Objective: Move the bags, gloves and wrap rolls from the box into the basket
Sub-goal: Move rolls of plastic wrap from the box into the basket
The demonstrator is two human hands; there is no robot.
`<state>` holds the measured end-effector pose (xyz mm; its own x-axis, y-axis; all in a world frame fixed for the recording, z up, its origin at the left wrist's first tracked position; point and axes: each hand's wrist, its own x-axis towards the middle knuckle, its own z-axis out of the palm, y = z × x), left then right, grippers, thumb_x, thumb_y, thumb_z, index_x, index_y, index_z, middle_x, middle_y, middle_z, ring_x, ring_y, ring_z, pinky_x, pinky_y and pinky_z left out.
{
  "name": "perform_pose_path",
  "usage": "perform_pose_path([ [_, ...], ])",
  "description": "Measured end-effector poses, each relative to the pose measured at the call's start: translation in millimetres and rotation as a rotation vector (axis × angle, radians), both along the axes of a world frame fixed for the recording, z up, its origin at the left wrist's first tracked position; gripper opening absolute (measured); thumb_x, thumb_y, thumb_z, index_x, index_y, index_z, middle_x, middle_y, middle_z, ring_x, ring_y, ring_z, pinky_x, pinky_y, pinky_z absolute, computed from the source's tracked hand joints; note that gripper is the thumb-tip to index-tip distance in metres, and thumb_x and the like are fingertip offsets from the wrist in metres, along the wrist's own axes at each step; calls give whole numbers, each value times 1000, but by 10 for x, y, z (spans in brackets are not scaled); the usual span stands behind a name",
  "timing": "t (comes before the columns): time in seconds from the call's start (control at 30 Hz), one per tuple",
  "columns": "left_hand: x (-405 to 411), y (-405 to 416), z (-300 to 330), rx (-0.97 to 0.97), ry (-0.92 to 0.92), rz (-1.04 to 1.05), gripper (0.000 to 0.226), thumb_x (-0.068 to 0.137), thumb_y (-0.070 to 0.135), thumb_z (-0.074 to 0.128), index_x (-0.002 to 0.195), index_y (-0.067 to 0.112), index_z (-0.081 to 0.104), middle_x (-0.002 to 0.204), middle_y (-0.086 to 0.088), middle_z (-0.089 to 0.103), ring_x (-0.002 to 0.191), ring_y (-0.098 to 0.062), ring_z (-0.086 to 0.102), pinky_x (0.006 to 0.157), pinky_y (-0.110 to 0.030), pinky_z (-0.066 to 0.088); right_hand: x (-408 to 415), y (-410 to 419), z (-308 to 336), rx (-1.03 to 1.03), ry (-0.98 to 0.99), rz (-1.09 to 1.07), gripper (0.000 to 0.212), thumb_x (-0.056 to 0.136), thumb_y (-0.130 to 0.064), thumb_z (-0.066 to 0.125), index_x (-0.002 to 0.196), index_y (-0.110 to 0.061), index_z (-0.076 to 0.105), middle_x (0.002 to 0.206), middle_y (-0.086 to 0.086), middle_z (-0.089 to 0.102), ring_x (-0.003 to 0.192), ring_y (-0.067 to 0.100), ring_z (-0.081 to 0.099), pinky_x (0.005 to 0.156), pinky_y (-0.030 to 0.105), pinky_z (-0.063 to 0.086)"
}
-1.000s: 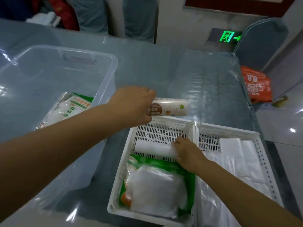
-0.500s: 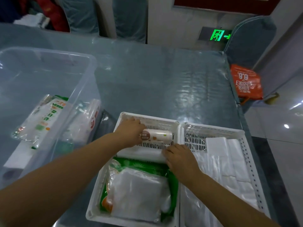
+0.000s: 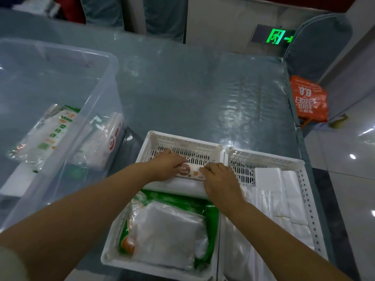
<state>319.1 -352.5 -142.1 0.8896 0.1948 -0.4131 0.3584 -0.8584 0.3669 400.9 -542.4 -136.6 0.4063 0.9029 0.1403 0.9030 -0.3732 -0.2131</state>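
Grey-blue and covered in shiny clear plastic, the table (image 3: pixel 192 94) fills most of the view from above. At far left on it stands a large clear plastic box (image 3: pixel 109 82). Inside the box lies a flat clear packet with green print (image 3: pixel 43 134), and just to its right a second white packet with a red mark (image 3: pixel 103 142) leans against the box's right wall.

Right of the box, near the table's front edge, sits a white slotted basket (image 3: pixel 182 141). Its near half holds a green-edged bag of clear film (image 3: pixel 168 224). Beyond that bag a plain white wrap roll (image 3: pixel 178 185) lies crosswise, and just behind it, at the basket's far end, lies a labelled wrap roll (image 3: pixel 190 171) with brown and orange print.

Both bare forearms reach in from the bottom of the frame. The left hand (image 3: pixel 166 166) rests palm down on the left end of the labelled roll, fingers curled over it. The right hand (image 3: pixel 221 179) presses on the right end, fingers bent across the labelled roll and the heel over the white roll.

Touching the first basket on its right is a second white basket (image 3: pixel 263 157), filled with folded white plastic bags (image 3: pixel 278 195).

Further right, off the table, an orange bag (image 3: pixel 308 98) leans by a grey chair (image 3: pixel 318 43), and a green exit sign (image 3: pixel 278 36) glows on the wall.
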Motion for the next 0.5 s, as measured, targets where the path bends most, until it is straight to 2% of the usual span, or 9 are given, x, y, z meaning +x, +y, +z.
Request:
perform_pose_path([
  [0.1, -39, -25, 50, 57, -7, -24, 36, 94, 27, 44, 129, 21, 49, 130, -6, 54, 117, -27, 42, 101, -40, 32, 4, 49, 6, -43, 2, 2, 32, 78, -10, 67, 109, -11, 64, 103, 8, 66, 93, 24, 59, 82, 37, 48],
  [0.3, -186, -75, 582, 386, -139, -63, 40, 90, 20, 46, 130, 17, 44, 127, -8, 55, 114, -28, 48, 98, -41, 37, 34, 87, 131, -54, -5, 14, 17, 81, -16, 67, 97, -13, 67, 96, 6, 68, 87, 23, 59, 79, 36, 47],
  [0.43, -449, 56, 1270, 381, -333, -7, 43, 88, 24, 49, 130, 19, 44, 127, -5, 56, 113, -26, 50, 93, -38, 37, 23, 287, 340, -1, -28, 13, 20, 78, -12, 70, 97, -9, 69, 95, 10, 70, 87, 27, 61, 80, 39, 48],
  [0.5, -668, 230, 1591, 399, -406, 49, 45, 88, 25, 50, 132, 20, 44, 129, -5, 55, 115, -25, 48, 94, -36, 34, -29, 457, 492, 81, -33, 30, 17, 77, -6, 69, 94, -9, 72, 89, 9, 71, 79, 27, 62, 75, 36, 47],
])
